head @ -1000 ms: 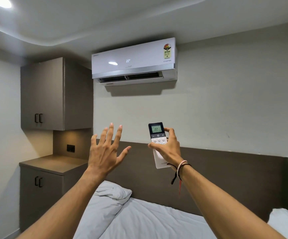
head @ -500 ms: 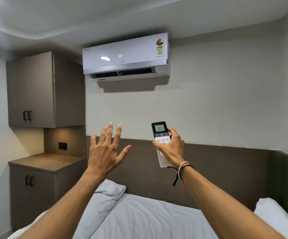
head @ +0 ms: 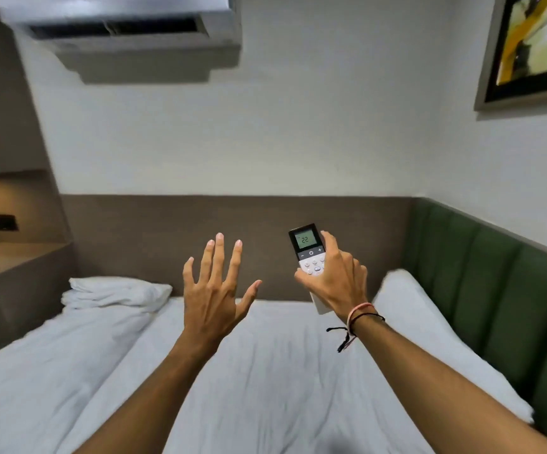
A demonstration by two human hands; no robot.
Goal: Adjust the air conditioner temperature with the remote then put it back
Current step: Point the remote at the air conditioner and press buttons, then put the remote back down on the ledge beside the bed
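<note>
My right hand (head: 337, 280) has its grip wrapped around the remote (head: 308, 253), fingers along its right side and my thumb on the white buttons. The remote is up in the air above the bed (head: 265, 371), standing almost straight, and its little screen shows 22. I think it is light, hard and smooth, so it could slip; holding it low around the middle, away from the screen, feels safest. My left hand (head: 214, 290) is wide open with fingers spread and holds nothing. The air conditioner (head: 118, 27) hangs high on the wall, up to the left.
</note>
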